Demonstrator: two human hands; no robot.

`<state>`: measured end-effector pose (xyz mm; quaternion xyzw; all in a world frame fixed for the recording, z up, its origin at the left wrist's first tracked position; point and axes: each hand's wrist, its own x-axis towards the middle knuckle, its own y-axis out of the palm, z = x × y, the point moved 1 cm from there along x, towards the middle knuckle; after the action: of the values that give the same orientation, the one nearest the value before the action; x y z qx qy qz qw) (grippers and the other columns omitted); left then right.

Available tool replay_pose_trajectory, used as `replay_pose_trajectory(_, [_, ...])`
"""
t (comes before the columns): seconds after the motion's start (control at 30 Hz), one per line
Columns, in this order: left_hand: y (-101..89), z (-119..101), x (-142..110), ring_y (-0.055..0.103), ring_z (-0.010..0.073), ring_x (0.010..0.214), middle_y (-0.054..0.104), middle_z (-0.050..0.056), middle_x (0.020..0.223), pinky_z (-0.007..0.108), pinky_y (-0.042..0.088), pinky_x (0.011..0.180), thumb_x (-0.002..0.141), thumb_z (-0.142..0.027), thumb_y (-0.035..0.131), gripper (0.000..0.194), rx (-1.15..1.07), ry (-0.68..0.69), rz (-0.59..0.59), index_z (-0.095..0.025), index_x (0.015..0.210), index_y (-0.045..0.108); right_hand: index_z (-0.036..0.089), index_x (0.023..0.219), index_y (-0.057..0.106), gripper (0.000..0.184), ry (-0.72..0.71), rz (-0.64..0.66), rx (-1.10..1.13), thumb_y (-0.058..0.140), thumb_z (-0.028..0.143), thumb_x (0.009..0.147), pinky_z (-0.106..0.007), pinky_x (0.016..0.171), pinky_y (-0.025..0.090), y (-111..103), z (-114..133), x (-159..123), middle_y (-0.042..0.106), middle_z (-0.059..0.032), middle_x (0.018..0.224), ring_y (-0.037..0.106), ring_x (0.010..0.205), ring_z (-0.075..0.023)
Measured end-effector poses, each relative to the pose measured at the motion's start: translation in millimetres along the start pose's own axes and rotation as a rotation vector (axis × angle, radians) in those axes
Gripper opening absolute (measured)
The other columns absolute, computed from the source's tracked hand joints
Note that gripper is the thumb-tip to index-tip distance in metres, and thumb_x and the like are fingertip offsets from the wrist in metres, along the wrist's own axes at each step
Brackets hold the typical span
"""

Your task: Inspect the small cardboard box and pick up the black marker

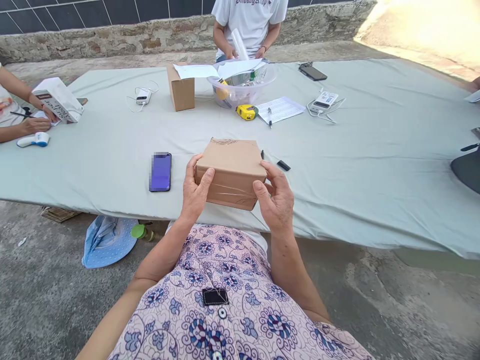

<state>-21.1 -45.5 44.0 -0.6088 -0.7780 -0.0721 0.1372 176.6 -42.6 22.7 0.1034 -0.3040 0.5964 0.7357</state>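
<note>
Between my two hands is a small brown cardboard box (233,159), held at the table's near edge with its front tilted toward me. Dark scribbled lines mark its far top edge and lower front corner. My left hand (195,189) grips the left end, thumb on the front face. The right end is in my right hand (276,197), thumb also on the front and some fingers hidden behind. Just beyond the right hand lies a black pen cap (284,165), and a dark pen-like tip (262,154) shows beside the box. A phone (160,172) rests left of my left hand.
A cloth-covered table (120,135) spreads ahead. Toward its far side are a plastic basin (240,92), another cardboard box (182,92), a yellow tape measure (246,112) and a printed sheet (282,109). People sit across and at the left. A blue hat (108,242) lies on the ground.
</note>
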Motion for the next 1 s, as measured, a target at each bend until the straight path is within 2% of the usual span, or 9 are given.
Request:
replay_pose_trajectory(0.17, [0.1, -4, -1, 0.058, 0.0254, 0.131, 0.062, 0.006, 0.14, 0.04, 0.047, 0.113, 0.094, -0.066, 0.058, 0.053, 0.031, 0.038, -0.038, -0.032, 0.134, 0.053, 0.035, 0.138, 0.061, 0.042, -0.032, -0.003, -0.045, 0.062, 0.049, 0.098, -0.04, 0.087, 0.066, 1, 5, -2, 0.065, -0.0093, 0.136, 0.065, 0.125, -0.0259])
replay_pose_trajectory(0.3, [-1.9, -3, -1, 0.055, 0.0265, 0.134, 0.058, 0.008, 0.145, 0.039, 0.045, 0.113, 0.093, -0.07, 0.056, 0.059, 0.026, 0.021, -0.035, -0.032, 0.137, 0.05, 0.036, 0.142, 0.057, 0.047, -0.044, 0.042, -0.048, 0.057, 0.053, 0.099, -0.043, 0.091, 0.064, 0, 8, -1, 0.063, -0.0097, 0.141, 0.062, 0.129, -0.0279])
replay_pose_trajectory(0.4, [-3.8, -1, 0, 0.055, 0.0268, 0.134, 0.057, 0.007, 0.146, 0.038, 0.046, 0.112, 0.091, -0.075, 0.055, 0.064, 0.043, 0.009, -0.015, -0.033, 0.139, 0.049, 0.035, 0.138, 0.061, 0.041, -0.03, 0.033, -0.021, 0.051, 0.052, 0.102, -0.044, 0.094, 0.063, 0, 9, 1, 0.064, -0.0092, 0.138, 0.063, 0.13, -0.0283])
replay_pose_trajectory(0.67, [-3.3, -4, 0, 0.056, 0.0269, 0.133, 0.059, 0.007, 0.142, 0.039, 0.046, 0.113, 0.09, -0.076, 0.056, 0.065, 0.099, 0.044, -0.059, -0.032, 0.138, 0.053, 0.035, 0.131, 0.066, 0.038, 0.017, 0.008, 0.014, 0.055, 0.053, 0.1, -0.042, 0.091, 0.062, 1, 12, 2, 0.066, -0.0083, 0.131, 0.065, 0.124, -0.0265])
replay_pose_trajectory(0.83, [-2.4, -3, -1, 0.057, 0.0295, 0.131, 0.06, 0.008, 0.14, 0.042, 0.046, 0.113, 0.076, -0.078, 0.071, 0.079, 0.082, 0.011, -0.073, -0.032, 0.138, 0.052, 0.033, 0.128, 0.067, 0.037, 0.034, 0.017, 0.024, 0.057, 0.054, 0.099, -0.039, 0.086, 0.063, 2, 15, 2, 0.066, -0.0084, 0.129, 0.065, 0.123, -0.0261])
replay_pose_trajectory(1.0, [-1.2, -4, -2, 0.056, 0.0293, 0.134, 0.06, 0.007, 0.143, 0.042, 0.046, 0.115, 0.079, -0.073, 0.073, 0.073, 0.092, -0.001, -0.089, -0.031, 0.137, 0.053, 0.032, 0.126, 0.066, 0.036, 0.052, 0.02, 0.028, 0.057, 0.054, 0.099, -0.038, 0.085, 0.064, 2, 15, 1, 0.065, -0.0087, 0.128, 0.065, 0.121, -0.0258])
